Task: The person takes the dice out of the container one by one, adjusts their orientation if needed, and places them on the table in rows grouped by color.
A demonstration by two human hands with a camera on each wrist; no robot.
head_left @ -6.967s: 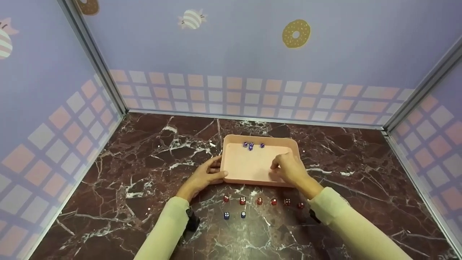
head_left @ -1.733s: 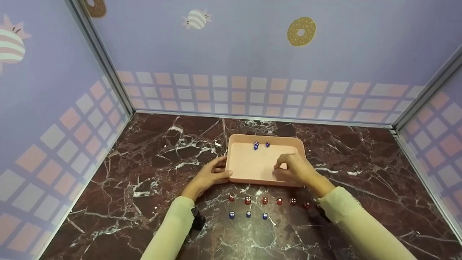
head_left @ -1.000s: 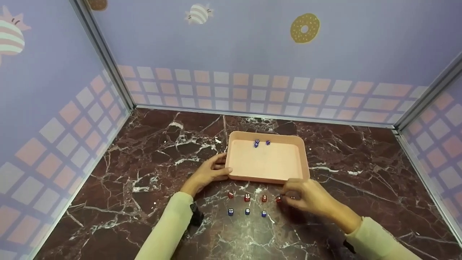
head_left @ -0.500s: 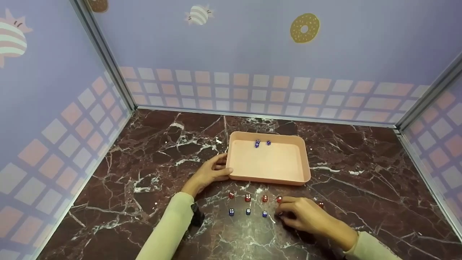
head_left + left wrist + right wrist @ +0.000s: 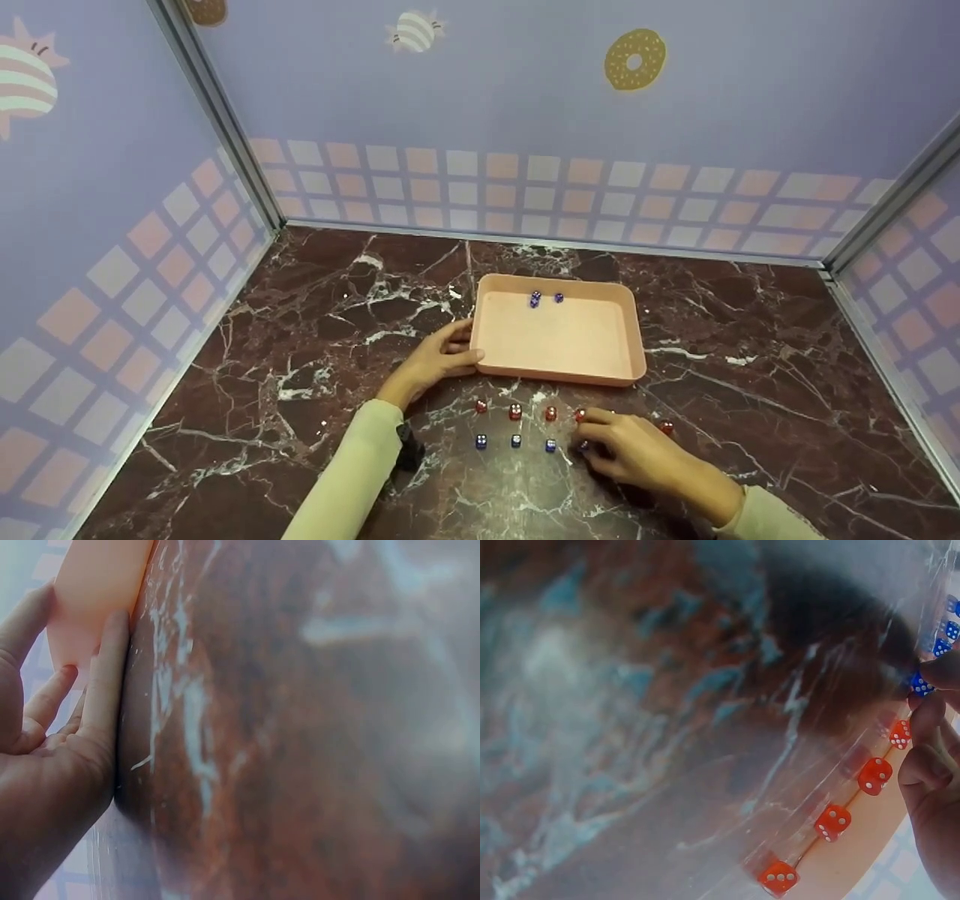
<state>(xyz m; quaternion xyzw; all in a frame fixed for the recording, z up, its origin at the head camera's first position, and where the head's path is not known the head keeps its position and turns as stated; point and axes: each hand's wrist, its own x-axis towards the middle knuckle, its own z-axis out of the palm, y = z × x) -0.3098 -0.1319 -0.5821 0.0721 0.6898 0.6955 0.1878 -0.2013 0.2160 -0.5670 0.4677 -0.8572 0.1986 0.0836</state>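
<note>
My left hand (image 5: 435,365) rests against the left side of the shallow peach tray (image 5: 559,379). Its fingers lie fairly straight along the outer wall and the thumb touches the near-left corner. In front of the tray my right hand (image 5: 634,450) pinches a blue die (image 5: 922,682) between thumb and finger, down at the tabletop. That die is at the right end of a row with three blue dice (image 5: 516,441). Behind it runs a row of several red dice (image 5: 515,411), partly covered by my right hand. Three more blue dice (image 5: 559,298) lie by the tray's far wall.
The dark red marbled tabletop (image 5: 337,300) has white veins. Lilac panels (image 5: 502,90) printed with squares, sweets and doughnuts stand at the back and both sides. A black strap device (image 5: 409,448) sits at my left wrist.
Seven seconds ago the near row held two blue dice; a third joined it. My right hand has since brought another blue die from the tray to that row. The left hand stays at the tray.
</note>
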